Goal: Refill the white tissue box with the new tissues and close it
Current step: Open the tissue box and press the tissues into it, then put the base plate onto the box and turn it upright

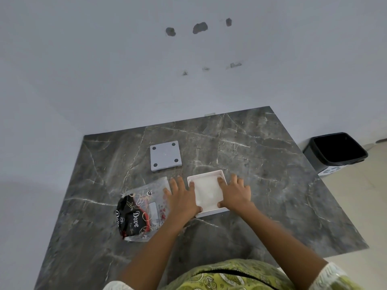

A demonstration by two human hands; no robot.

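The white tissue box lies open side up on the dark marble table, with white tissues filling its inside. My left hand rests over the box's left edge, thumb at the near left corner and fingers spread. My right hand covers the right edge, with a fingertip and the thumb pressing on the tissues. The box's flat base plate, grey-white with four dark round feet, lies apart on the table behind and to the left.
A crumpled clear and black tissue wrapper lies just left of my left hand. A black bin stands on the floor beyond the table's right edge. A pale wall runs along the table's far side.
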